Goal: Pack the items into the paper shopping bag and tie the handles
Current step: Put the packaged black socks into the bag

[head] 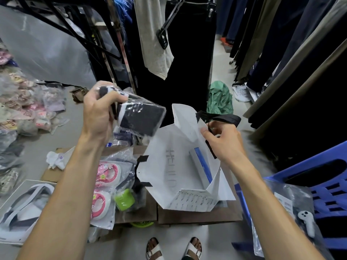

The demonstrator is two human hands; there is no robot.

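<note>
Sandals (173,249) on my feet show at the bottom edge, on the grey floor (35,156). Just ahead, flat cardboard (199,215) carries the white bag (180,166), which stands open with its mouth toward me; a blue-edged box (203,166) sits inside against the right wall. One black handle (140,171) hangs off the bag's left side. My right hand (223,141) pinches the bag's far-right rim, fingers closed on the paper and on the other black handle (219,117). Left of the bag lie wrapped pink slippers (107,184) and a green roll (124,198). My left hand (99,113) is raised above these, fingers clamped on a dark packet (139,117) in clear plastic, held beside the bag's upper left corner. Beyond hang dark garments (189,59).
</note>
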